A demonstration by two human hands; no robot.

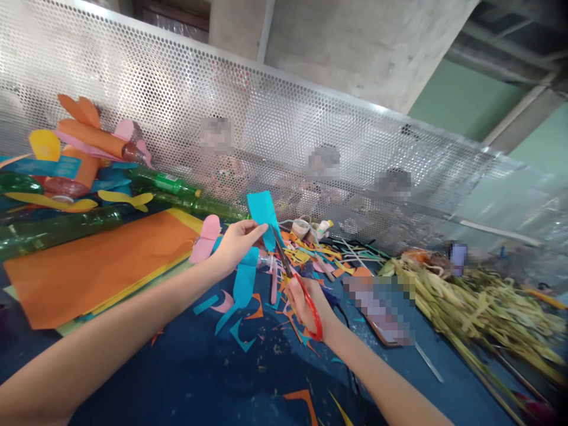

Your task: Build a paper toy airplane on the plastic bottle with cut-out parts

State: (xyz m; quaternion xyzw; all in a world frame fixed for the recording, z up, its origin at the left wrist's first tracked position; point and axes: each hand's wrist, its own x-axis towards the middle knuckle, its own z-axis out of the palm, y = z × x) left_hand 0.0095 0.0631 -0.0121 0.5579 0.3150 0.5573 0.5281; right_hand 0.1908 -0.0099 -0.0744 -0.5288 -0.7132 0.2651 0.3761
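My left hand (237,241) pinches a piece of blue paper (261,208) between thumb and fingers, held up over the table. Red-handled scissors (306,299) are in my right hand (310,302), with fingers closed round the handles. Their blades reach up to the paper's lower right edge, and a narrow blue strip hangs beside them. Below my left hand lies a plastic bottle wrapped in blue paper (251,260), with a pink rounded paper piece (206,236) at its left. Small coloured paper scraps (306,251) are scattered beneath and behind the scissors.
Stacked orange and yellow paper sheets (106,260) lie at left, near green bottles (166,183) and an orange paper-covered bottle (93,139). A blurred phone-like object (379,310) and dried husks (479,302) are at right. A perforated metal panel (275,118) stands behind.
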